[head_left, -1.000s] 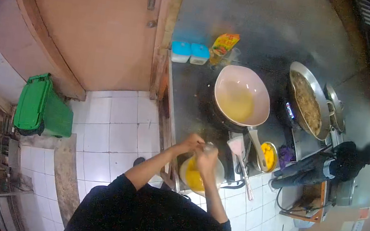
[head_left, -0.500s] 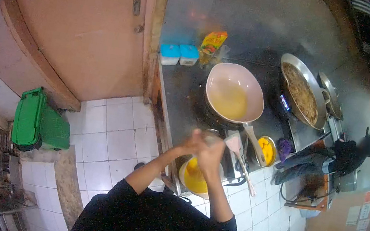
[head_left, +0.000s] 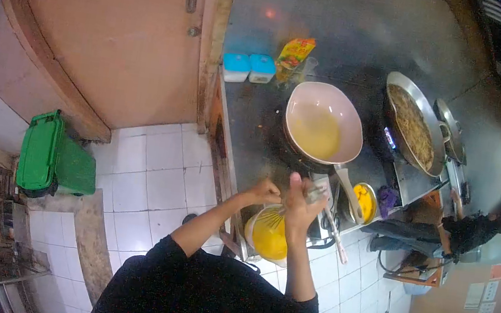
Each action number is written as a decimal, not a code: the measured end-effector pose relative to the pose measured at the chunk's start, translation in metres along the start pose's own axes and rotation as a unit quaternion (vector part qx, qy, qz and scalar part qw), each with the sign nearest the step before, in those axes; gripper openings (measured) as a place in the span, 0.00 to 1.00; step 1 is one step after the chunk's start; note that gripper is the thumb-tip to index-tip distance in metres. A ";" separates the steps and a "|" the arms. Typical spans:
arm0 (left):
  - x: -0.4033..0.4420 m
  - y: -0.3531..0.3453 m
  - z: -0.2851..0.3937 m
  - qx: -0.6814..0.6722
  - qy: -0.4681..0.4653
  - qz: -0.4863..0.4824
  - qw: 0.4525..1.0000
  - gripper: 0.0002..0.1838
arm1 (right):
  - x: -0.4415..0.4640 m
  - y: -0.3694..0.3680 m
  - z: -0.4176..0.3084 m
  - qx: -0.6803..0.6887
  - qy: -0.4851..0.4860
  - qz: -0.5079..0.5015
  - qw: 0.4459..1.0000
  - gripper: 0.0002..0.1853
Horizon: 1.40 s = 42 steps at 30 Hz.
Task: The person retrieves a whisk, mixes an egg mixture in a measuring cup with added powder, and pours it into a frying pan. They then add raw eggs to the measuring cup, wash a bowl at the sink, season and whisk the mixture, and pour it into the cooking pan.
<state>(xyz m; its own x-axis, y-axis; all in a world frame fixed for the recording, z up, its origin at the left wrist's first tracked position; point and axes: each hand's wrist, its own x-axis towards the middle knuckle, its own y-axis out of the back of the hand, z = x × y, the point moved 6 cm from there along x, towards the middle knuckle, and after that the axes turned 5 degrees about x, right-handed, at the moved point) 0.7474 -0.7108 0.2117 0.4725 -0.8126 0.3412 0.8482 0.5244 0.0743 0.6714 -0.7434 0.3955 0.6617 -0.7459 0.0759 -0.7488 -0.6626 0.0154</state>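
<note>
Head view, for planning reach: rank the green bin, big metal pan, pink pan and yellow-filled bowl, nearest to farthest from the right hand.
From the right hand:
1. Yellow-filled bowl, just below
2. Pink pan, ahead
3. Big metal pan, ahead right
4. Green bin, far left

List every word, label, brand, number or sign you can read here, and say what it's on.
No text reads clearly.
Yellow and red plastic packet: printed, too blurred to read.
White paper sheets on the wall: too small to read.
Reddish paper sheet above them: any writing is too small to read.
</note>
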 end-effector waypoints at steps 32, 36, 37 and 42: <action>0.019 -0.016 -0.045 0.020 0.083 -0.103 0.991 0.20 | 0.006 -0.023 -0.014 -0.114 -0.056 -0.030 0.991 0.12; 0.023 -0.011 -0.034 -0.107 0.033 -0.085 0.990 0.19 | 0.004 0.001 0.064 -0.183 0.190 0.036 0.964 0.17; 0.015 -0.012 -0.037 -0.101 0.068 -0.026 0.992 0.19 | 0.012 -0.007 0.045 -0.162 0.076 -0.010 0.984 0.16; 0.027 -0.006 -0.039 0.082 0.145 -0.169 0.971 0.15 | 0.001 0.004 0.061 -0.131 0.161 0.061 0.976 0.10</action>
<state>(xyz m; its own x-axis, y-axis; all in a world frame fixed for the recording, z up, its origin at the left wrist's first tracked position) 0.7643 -0.7459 0.1844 0.2423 -0.9702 -0.0051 0.9280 0.2302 0.2930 0.6713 -0.7514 0.3345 0.5517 -0.7309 0.4018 -0.8336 -0.4985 0.2378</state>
